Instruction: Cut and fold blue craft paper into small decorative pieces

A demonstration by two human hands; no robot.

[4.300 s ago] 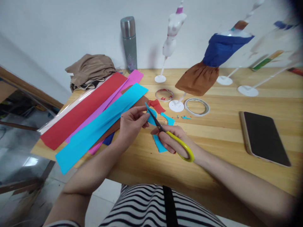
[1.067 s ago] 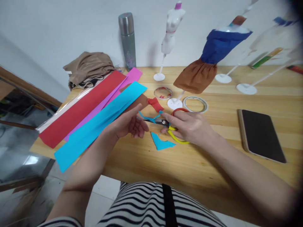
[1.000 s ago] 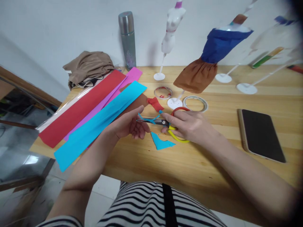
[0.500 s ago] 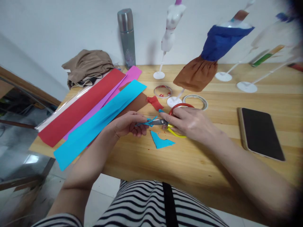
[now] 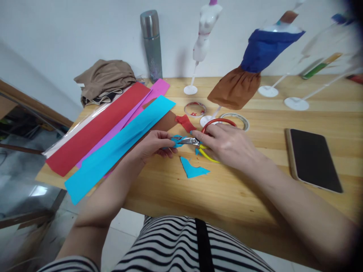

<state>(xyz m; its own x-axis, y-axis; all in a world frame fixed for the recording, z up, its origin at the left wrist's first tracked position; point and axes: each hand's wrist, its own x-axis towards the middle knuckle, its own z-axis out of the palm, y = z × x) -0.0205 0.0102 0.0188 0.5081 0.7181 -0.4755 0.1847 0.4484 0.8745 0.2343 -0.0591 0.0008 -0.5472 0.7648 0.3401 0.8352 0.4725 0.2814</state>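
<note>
My right hand [image 5: 227,143] grips a pair of scissors [image 5: 208,156] with one red and one yellow handle loop, blades pointing left. Between the fingertips of my left hand [image 5: 160,143] is a small piece of blue crepe paper [image 5: 177,139], and the blades lie at it. Part of that piece is hidden by my fingers. Below the blades, a blue paper scrap [image 5: 193,170] with a curved edge rests on the table. A tiny blue bit [image 5: 197,152] shows beside the yellow loop. Just above lies a red paper scrap [image 5: 185,123].
Blue [image 5: 119,151], red and pink paper strips lie at the left beside folded brown cloth [image 5: 106,79]. A thermos [image 5: 153,49], a white mannequin [image 5: 202,37] and a dressed mannequin [image 5: 252,68] stand behind. Tape rolls [image 5: 195,108] lie centrally; a phone [image 5: 314,160] is at right.
The scissors and my right hand have shifted slightly up. My left hand has risen a little with the blue piece, and a tiny blue bit now shows under the scissors.
</note>
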